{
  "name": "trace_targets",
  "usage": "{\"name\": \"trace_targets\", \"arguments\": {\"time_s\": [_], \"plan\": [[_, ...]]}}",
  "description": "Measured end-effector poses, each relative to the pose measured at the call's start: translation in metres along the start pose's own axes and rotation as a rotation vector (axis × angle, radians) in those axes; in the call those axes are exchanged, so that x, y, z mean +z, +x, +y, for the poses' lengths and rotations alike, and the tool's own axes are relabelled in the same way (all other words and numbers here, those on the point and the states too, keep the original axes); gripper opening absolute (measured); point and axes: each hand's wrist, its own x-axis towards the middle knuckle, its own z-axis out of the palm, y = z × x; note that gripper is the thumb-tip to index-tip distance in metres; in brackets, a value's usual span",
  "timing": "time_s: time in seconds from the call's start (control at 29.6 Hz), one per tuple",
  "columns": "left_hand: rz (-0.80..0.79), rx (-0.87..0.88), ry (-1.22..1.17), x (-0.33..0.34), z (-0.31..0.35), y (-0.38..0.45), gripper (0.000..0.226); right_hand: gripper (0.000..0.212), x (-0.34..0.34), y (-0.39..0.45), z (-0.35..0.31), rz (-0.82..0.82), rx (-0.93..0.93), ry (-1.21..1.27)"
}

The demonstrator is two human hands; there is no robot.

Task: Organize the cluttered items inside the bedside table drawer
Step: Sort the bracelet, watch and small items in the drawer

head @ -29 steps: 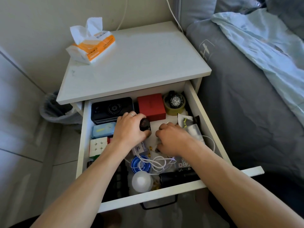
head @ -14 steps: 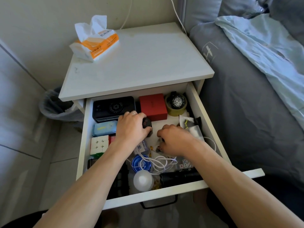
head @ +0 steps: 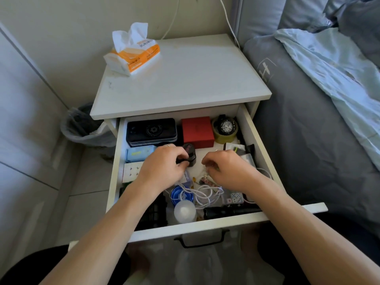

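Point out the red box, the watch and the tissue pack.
red box [head: 197, 129], head view, top face.
watch [head: 226, 126], head view, dial.
tissue pack [head: 141, 55], head view, orange wrapper.

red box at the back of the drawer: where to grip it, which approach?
Take the red box from above, pinching its near and far faces. It lies flat with its top fully exposed. The black case crowds its left side and the tape roll with the watch crowds its right, so a left-right pinch looks tight. The bare strip in front leaves finger room.
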Motion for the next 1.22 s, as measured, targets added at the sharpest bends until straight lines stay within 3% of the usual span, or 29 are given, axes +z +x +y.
{"name": "trace_targets", "arguments": {"time_s": [0.27,0.44,0.61,0.81,0.91,1.01,1.12,1.22], "plan": [[-0.155,-0.099,0.114,0.002,-0.019,-0.031,0.02,0.021,0.016,0.038,-0.025,-0.257,0.181,-0.013],[-0.154,-0.179,-0.007,0.001,-0.019,-0.026,0.022,0.044,0.044,0.059,-0.039,-0.263,0.363,0.043],[-0.151,-0.209,-0.099,-0.001,-0.028,-0.024,0.016,0.031,0.043,0.052,-0.036,-0.239,0.472,0.284],[-0.059,-0.186,-0.18,0.0,-0.026,-0.023,0.009,0.017,0.022,0.023,-0.026,-0.056,0.314,0.393],[0.039,-0.084,-0.295,0.0,-0.021,-0.021,0.035,0.014,0.021,0.008,-0.022,0.047,0.196,0.445],[-0.057,-0.006,-0.265,0.002,-0.02,-0.02,0.059,0.019,0.019,0.003,-0.022,0.108,0.158,0.459],[-0.214,-0.032,-0.082,0.011,-0.02,-0.02,0.044,0.015,0.019,0.002,-0.016,0.075,0.164,0.364],[-0.205,-0.095,-0.018,0.012,-0.025,-0.016,0.048,0.017,0.017,-0.002,-0.006,0.047,0.166,0.322]]}}
